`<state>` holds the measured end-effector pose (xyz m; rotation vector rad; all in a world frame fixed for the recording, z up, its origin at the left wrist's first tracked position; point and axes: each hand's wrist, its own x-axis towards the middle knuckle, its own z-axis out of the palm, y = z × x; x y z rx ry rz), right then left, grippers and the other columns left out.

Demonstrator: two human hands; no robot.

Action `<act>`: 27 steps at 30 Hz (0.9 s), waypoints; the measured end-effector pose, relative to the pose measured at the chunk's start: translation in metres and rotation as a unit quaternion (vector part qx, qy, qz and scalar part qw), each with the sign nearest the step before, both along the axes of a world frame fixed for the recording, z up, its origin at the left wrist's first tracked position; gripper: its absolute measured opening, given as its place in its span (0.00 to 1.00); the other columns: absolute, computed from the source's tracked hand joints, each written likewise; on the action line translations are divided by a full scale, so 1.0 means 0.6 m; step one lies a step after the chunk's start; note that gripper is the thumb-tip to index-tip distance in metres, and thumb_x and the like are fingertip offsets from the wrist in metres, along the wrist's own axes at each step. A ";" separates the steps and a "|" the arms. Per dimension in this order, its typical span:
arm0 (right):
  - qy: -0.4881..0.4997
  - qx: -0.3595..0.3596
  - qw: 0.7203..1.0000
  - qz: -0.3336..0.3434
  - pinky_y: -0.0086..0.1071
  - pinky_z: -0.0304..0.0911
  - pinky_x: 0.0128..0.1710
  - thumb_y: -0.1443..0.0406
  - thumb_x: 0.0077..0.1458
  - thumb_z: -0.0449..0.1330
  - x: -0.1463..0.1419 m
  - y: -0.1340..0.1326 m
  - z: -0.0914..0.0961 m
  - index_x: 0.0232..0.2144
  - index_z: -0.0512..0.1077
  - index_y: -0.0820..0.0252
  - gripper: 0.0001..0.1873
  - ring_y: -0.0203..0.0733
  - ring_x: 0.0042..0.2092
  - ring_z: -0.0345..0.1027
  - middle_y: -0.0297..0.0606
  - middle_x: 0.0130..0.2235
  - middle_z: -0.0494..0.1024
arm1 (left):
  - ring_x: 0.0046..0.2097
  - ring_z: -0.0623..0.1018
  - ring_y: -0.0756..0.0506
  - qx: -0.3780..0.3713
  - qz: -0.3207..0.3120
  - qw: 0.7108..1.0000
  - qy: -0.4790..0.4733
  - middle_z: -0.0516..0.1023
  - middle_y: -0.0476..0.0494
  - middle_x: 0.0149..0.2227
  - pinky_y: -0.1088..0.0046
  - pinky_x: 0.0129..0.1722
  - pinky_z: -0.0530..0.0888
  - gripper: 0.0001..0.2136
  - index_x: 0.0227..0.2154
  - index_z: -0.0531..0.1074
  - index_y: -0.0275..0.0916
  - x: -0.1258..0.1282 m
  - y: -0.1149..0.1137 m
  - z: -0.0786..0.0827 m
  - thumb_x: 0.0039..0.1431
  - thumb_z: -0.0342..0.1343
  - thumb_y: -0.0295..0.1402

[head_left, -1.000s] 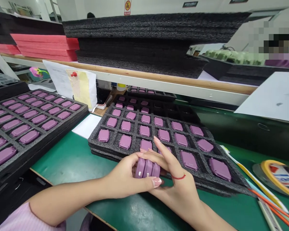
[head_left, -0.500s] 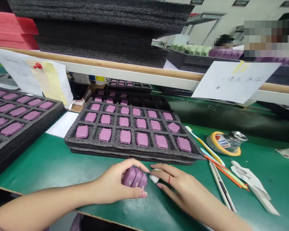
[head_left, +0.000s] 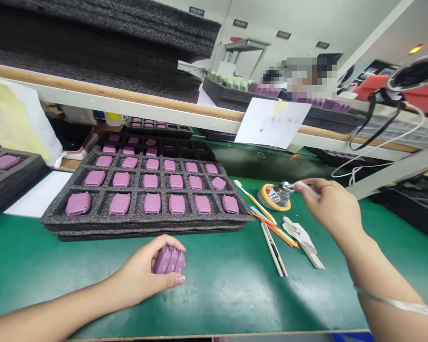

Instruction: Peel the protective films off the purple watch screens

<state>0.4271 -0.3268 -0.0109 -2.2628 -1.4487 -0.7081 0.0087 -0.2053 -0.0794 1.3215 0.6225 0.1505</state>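
Three purple watch-shaped cases (head_left: pixel 169 260) stand side by side in my left hand (head_left: pixel 139 273), its thumb and fingers closed around them just above the green table. Out to the right, my right hand (head_left: pixel 337 209) pinches a small white wipe (head_left: pixel 301 185). The wipe is at the metal top of a round dispenser bottle (head_left: pixel 275 197) with a yellow rim; whether they touch is hard to tell. Behind my left hand lies a black foam tray (head_left: pixel 146 222) with rows of the same purple cases (head_left: pixel 152 203) in its pockets.
Right of the tray lie a toothbrush (head_left: pixel 255 202), orange sticks (head_left: pixel 278 232), a white cutter-like tool (head_left: pixel 274 249) and a crumpled white tissue (head_left: pixel 299 235). A shelf (head_left: pixel 128 99) with hanging paper crosses above. Another foam tray (head_left: pixel 17 175) sits at left. A person is beyond the shelf.
My right hand has moved from beside the cases out to the dispenser bottle, carrying the white wipe. My left hand still holds the three cases. The view has turned right.
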 end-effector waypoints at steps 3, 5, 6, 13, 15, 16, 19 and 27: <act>-0.005 -0.028 1.000 -0.005 0.25 0.65 0.27 0.54 0.70 0.52 0.046 0.015 -0.016 0.34 0.74 0.57 0.18 0.30 0.28 0.67 0.31 0.30 0.74 | 0.50 0.79 0.42 0.011 -0.004 1.000 -0.006 0.79 0.47 0.44 0.64 0.48 0.72 0.23 0.46 0.63 0.45 0.000 0.005 -0.003 0.52 0.68 0.39; -0.004 -0.044 0.999 -0.002 0.24 0.63 0.26 0.54 0.71 0.49 0.061 0.027 -0.023 0.31 0.74 0.58 0.22 0.29 0.26 0.67 0.30 0.28 0.73 | 0.48 0.79 0.43 0.019 -0.004 1.000 -0.007 0.80 0.46 0.43 0.64 0.48 0.72 0.23 0.44 0.62 0.44 0.000 0.007 -0.005 0.51 0.68 0.38; -0.004 -0.043 0.999 0.000 0.24 0.62 0.24 0.54 0.70 0.51 0.063 0.034 -0.024 0.29 0.73 0.59 0.22 0.28 0.24 0.64 0.28 0.25 0.71 | 0.47 0.79 0.43 0.021 -0.003 1.000 -0.008 0.80 0.46 0.43 0.64 0.47 0.72 0.23 0.43 0.61 0.44 0.000 0.007 -0.005 0.51 0.69 0.38; 0.031 0.010 0.997 0.067 0.32 0.54 0.19 0.49 0.61 0.59 -0.059 0.063 -0.003 0.28 0.76 0.46 0.15 0.43 0.23 0.72 0.36 0.21 0.75 | 0.41 0.79 0.44 0.029 0.022 0.999 0.003 0.80 0.45 0.39 0.65 0.41 0.73 0.27 0.41 0.63 0.42 0.005 0.004 -0.005 0.43 0.73 0.41; 0.065 -0.001 0.991 0.120 0.32 0.62 0.21 0.51 0.61 0.61 -0.149 0.059 -0.009 0.38 0.76 0.45 0.09 0.43 0.27 0.76 0.35 0.28 0.82 | 0.39 0.78 0.44 0.034 0.023 0.999 0.001 0.80 0.45 0.40 0.66 0.40 0.73 0.27 0.41 0.63 0.42 0.006 0.005 -0.002 0.43 0.73 0.42; 0.107 -0.008 0.977 0.184 0.32 0.66 0.23 0.54 0.62 0.62 -0.198 0.056 -0.014 0.39 0.76 0.46 0.07 0.43 0.28 0.76 0.36 0.31 0.83 | 0.38 0.78 0.45 0.037 0.023 0.999 0.001 0.80 0.45 0.40 0.66 0.39 0.73 0.27 0.41 0.64 0.42 0.006 0.005 0.000 0.43 0.73 0.42; 0.180 -0.022 0.894 0.410 0.31 0.72 0.33 0.66 0.61 0.61 -0.326 0.047 -0.034 0.42 0.73 0.50 0.06 0.41 0.36 0.77 0.36 0.36 0.81 | 0.35 0.74 0.48 0.068 0.026 0.997 0.016 0.78 0.50 0.36 0.71 0.36 0.70 0.26 0.41 0.65 0.41 0.006 0.006 0.007 0.43 0.73 0.40; 0.200 -0.020 0.846 0.494 0.31 0.68 0.37 0.75 0.63 0.58 -0.393 0.060 -0.078 0.41 0.70 0.60 0.08 0.37 0.37 0.68 0.38 0.37 0.77 | 0.30 0.78 0.47 -0.017 0.021 1.000 0.011 0.77 0.54 0.29 0.69 0.33 0.74 0.24 0.40 0.63 0.43 0.005 0.002 0.005 0.46 0.71 0.38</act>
